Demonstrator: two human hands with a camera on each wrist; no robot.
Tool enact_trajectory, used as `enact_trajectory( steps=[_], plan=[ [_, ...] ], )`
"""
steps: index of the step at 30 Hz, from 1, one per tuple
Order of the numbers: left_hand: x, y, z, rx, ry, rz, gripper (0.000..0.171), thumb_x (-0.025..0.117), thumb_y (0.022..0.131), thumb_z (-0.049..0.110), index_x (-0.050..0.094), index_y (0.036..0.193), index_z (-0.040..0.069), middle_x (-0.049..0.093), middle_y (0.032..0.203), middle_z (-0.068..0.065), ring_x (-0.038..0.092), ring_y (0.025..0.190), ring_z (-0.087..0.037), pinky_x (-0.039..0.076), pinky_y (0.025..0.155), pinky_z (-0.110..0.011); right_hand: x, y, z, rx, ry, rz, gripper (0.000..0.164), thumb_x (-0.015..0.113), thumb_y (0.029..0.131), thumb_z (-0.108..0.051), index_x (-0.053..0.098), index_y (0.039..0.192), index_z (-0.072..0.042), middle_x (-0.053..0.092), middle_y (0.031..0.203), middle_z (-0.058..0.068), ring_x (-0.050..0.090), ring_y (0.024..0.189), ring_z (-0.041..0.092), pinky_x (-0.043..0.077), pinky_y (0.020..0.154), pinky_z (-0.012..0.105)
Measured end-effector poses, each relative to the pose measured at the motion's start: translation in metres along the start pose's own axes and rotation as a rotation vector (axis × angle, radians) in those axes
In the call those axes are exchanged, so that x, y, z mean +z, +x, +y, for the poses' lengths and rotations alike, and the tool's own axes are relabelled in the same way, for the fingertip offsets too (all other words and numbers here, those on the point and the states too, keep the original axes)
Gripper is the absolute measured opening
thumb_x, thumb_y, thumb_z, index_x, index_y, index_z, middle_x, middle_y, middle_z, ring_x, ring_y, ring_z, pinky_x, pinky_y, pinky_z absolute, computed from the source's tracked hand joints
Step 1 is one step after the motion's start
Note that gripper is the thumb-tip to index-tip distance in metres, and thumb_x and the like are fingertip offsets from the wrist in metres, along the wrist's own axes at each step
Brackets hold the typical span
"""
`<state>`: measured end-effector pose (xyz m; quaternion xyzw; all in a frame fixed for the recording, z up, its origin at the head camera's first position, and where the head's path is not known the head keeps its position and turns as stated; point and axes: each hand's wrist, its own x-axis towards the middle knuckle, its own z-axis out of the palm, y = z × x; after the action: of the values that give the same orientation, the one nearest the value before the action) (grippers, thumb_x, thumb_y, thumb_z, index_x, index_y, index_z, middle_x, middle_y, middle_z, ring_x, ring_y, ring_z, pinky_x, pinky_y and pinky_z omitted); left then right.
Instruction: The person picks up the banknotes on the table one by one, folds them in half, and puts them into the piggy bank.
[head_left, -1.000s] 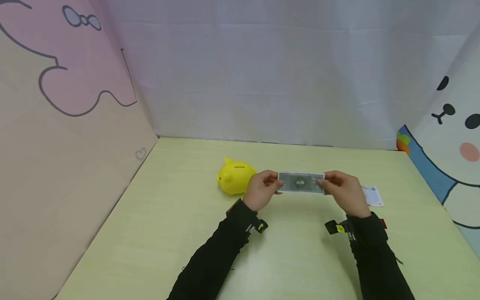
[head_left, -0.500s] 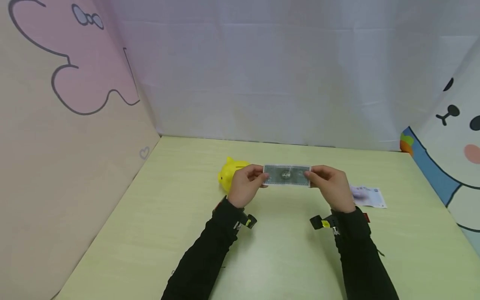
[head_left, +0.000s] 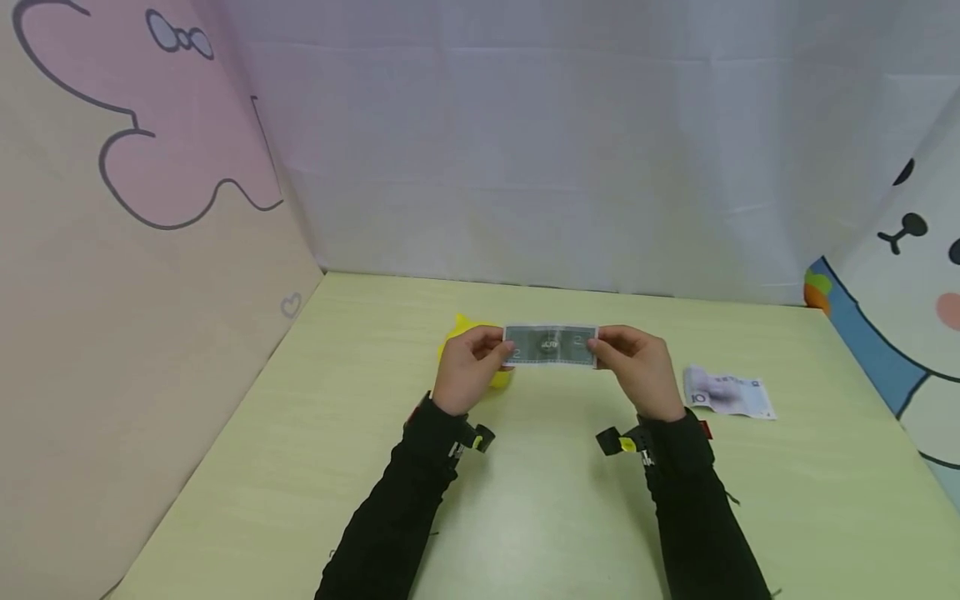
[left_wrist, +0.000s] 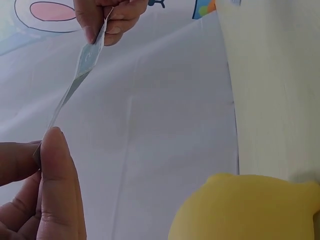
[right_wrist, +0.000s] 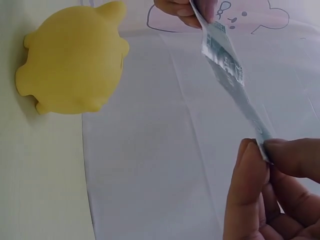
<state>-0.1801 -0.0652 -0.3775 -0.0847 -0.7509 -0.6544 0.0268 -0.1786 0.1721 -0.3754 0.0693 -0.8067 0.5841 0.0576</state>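
A green banknote (head_left: 551, 345) is stretched flat between both hands above the table, a faint crease across its middle. My left hand (head_left: 470, 368) pinches its left end between thumb and fingers. The right end is pinched by my right hand (head_left: 641, 371) in the same way. Behind the left hand sits a yellow piggy bank (head_left: 501, 380), mostly hidden in the head view. The right wrist view shows more of the piggy bank (right_wrist: 75, 60), beyond the note (right_wrist: 235, 82). In the left wrist view its rounded yellow body (left_wrist: 245, 210) fills the lower right.
A purple banknote (head_left: 731, 394) marked 10 lies on the pale table (head_left: 525, 500), right of the right hand. A white cloth (head_left: 525, 150) hangs along the back edge. Cartoon-printed panels (head_left: 187, 333) stand at both sides.
Both hands have moved left and slightly farther away with the green banknote, now overlapping the piggy bank in the head view. The purple banknote has come fully into sight.
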Motion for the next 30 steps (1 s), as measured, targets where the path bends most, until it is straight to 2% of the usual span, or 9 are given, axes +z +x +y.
enact_trajectory(
  steps=[4,10,18,23,24,30],
  plan=[
    [-0.0008,0.0014,-0.0004,-0.004,0.003,0.01,0.024,0.066,0.091,0.003,0.066,0.114,-0.007,0.065,0.095,-0.022,0.066,0.077,-0.015,0.06,0.071,-0.029,0.002,0.0007,0.0015,-0.009,-0.001,0.012,0.026,0.063,0.096,-0.013,0.065,0.113,0.006,0.064,0.087,-0.009,0.062,0.072,0.004,0.056,0.074,0.02],
    [-0.0008,0.0015,0.0006,-0.001,0.001,0.019,0.023,0.067,0.091,0.003,0.067,0.111,-0.006,0.065,0.095,-0.022,0.065,0.075,-0.015,0.061,0.072,-0.032,0.0022,-0.0007,0.0029,-0.019,0.016,0.034,0.026,0.062,0.096,-0.014,0.066,0.112,0.007,0.064,0.087,-0.013,0.063,0.072,0.002,0.055,0.074,0.017],
    [-0.0011,-0.0008,0.0008,0.074,0.032,0.038,0.02,0.066,0.091,0.002,0.067,0.109,-0.008,0.066,0.096,-0.025,0.065,0.085,-0.041,0.06,0.076,-0.043,0.0049,-0.0026,0.0035,-0.03,0.078,0.04,0.025,0.062,0.096,-0.011,0.065,0.111,0.009,0.064,0.083,-0.017,0.065,0.07,0.001,0.057,0.072,0.018],
    [-0.0011,-0.0023,0.0004,0.099,0.043,0.057,0.019,0.066,0.091,0.003,0.068,0.108,-0.006,0.066,0.095,-0.024,0.064,0.084,-0.043,0.059,0.077,-0.049,0.0065,-0.0041,0.0032,-0.041,0.104,0.034,0.026,0.062,0.096,-0.01,0.065,0.112,0.01,0.065,0.082,-0.018,0.065,0.069,0.001,0.058,0.071,0.019],
    [-0.0008,-0.0025,0.0008,0.101,0.041,0.059,0.019,0.066,0.091,0.002,0.068,0.108,-0.006,0.066,0.095,-0.024,0.064,0.084,-0.043,0.059,0.077,-0.048,0.0068,-0.0044,0.0032,-0.045,0.108,0.031,0.026,0.062,0.096,-0.01,0.065,0.112,0.01,0.065,0.082,-0.018,0.065,0.07,0.001,0.058,0.071,0.02],
    [0.0021,-0.0054,0.0043,0.106,0.026,0.047,0.019,0.068,0.09,0.002,0.069,0.108,-0.006,0.066,0.096,-0.024,0.064,0.085,-0.041,0.059,0.07,-0.025,0.0085,-0.0049,0.0012,-0.043,0.129,0.01,0.027,0.062,0.096,-0.01,0.064,0.113,0.011,0.066,0.084,-0.015,0.066,0.072,0.002,0.058,0.072,0.02]
  ],
)
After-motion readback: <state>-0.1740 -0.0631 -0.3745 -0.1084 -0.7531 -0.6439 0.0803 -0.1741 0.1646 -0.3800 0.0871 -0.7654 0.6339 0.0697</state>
